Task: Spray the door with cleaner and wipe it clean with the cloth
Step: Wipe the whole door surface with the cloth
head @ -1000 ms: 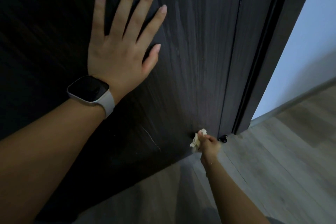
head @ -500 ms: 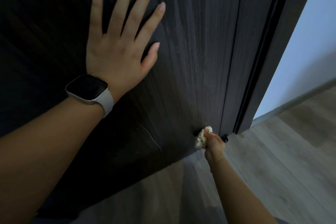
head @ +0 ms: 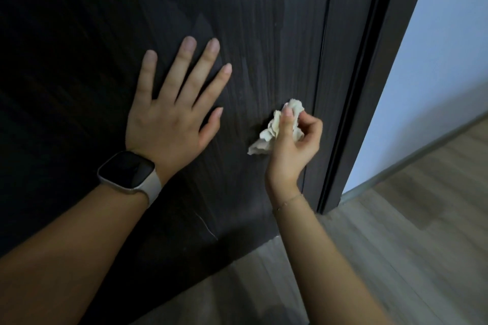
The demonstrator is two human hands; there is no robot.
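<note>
A dim room corner with wood-look flooring and a pale wall.

The floor (head: 396,258) was laid in grey-brown planks. A pale bluish wall (head: 435,74) stood at the right, with a skirting board (head: 412,158) along its foot. A dark door frame (head: 369,87) rose beside it, in low light.

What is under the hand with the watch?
The left hand lies flat with straight fingers on the dark door. Only door shows around it; the patch right beneath the palm is covered, so nothing there can be seen.
</note>
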